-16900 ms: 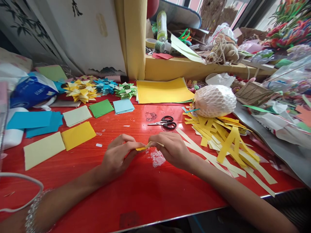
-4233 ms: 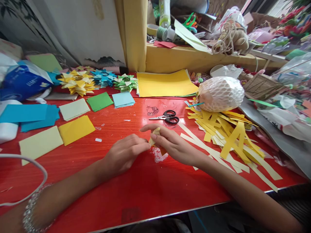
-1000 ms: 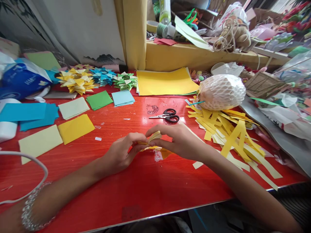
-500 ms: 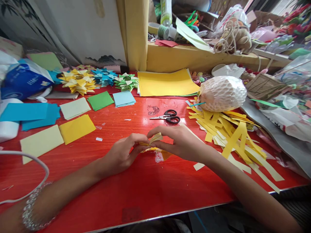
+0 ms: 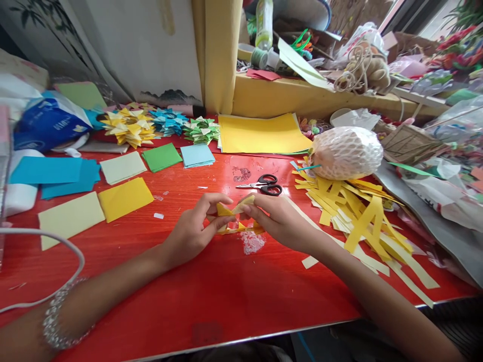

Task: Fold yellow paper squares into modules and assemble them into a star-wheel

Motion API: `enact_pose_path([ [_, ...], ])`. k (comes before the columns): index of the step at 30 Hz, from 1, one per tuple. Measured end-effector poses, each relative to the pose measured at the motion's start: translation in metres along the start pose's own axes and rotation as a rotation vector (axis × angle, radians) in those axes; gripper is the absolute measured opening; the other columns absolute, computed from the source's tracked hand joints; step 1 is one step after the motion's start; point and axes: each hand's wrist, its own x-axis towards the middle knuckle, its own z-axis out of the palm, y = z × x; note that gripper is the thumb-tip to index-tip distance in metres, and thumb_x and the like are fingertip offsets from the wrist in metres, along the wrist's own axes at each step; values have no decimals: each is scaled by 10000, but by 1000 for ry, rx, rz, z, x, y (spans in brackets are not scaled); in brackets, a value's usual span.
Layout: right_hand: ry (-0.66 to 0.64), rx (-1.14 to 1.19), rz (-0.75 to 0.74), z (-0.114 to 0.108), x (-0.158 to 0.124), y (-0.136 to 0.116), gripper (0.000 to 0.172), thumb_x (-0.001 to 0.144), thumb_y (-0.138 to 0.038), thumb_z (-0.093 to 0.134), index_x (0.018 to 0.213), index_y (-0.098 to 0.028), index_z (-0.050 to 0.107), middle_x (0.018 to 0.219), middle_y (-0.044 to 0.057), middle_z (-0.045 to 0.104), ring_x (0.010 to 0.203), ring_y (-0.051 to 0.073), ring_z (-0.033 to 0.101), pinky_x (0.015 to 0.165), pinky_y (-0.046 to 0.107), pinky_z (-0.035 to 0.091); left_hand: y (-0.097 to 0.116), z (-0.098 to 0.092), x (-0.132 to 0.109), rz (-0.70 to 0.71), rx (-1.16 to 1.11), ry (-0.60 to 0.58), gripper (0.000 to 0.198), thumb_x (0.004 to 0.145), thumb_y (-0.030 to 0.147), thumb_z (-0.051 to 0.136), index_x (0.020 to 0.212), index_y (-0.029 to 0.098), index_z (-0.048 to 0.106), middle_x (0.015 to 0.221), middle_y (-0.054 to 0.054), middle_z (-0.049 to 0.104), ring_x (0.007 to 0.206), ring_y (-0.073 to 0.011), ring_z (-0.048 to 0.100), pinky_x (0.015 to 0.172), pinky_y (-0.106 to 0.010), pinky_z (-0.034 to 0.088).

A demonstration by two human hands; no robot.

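Between my hands is a folded strip of yellow and cream paper [image 5: 242, 205]. My left hand [image 5: 196, 223] pinches its yellow end between thumb and fingers. The fingers of my right hand [image 5: 279, 218] are closed on the cream end. Just below hangs or lies a chain of folded yellow paper [image 5: 239, 229]; my fingers hide part of it, and I cannot tell whether it is joined to the strip. Black-handled scissors [image 5: 264, 185] lie behind my hands, blades pointing left.
Cut yellow and cream strips [image 5: 358, 221] are heaped at right beside a net-wrapped bundle [image 5: 347, 152]. Stacks of coloured paper [image 5: 126, 198] lie at left. Folded paper rings [image 5: 128, 126] and large yellow sheets [image 5: 262, 133] line the back. A white cable [image 5: 77, 251] curves at left.
My hands have drawn slightly apart, and the paper between them now shows a yellow part at left and a cream part at right. The view has shifted a little.
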Motion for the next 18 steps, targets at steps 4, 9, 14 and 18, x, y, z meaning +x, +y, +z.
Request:
enact_pose_path([
  [4,34,-92,-37,3,2,4,291,927,-230,342,793,-117,574,715,19,537,595,70,469,571,192,358,2,0,1,-38,-11,1,232,847,248,522,1061,245,434,774,26,636,733,-125,639,653,-230,490],
  [9,58,-101,-29,6,3,3,303,924,-228,343,731,-119,549,648,2,496,555,71,431,555,200,338,1,0,1,-55,3,-8,241,852,263,511,1082,237,446,793,11,626,732,-129,638,660,-237,482],
  [14,108,-132,-40,8,3,4,305,921,-238,347,710,-131,540,629,0,487,549,78,418,552,208,328,3,0,3,-82,-107,-45,249,880,290,451,1118,226,416,824,-12,622,761,-136,621,684,-257,481],
  [18,103,-115,-6,9,3,3,318,918,-253,357,681,-137,534,618,-4,499,539,74,415,538,206,318,2,0,3,-99,-111,-27,249,903,303,392,1137,222,413,787,-12,614,751,-143,615,692,-283,479],
])
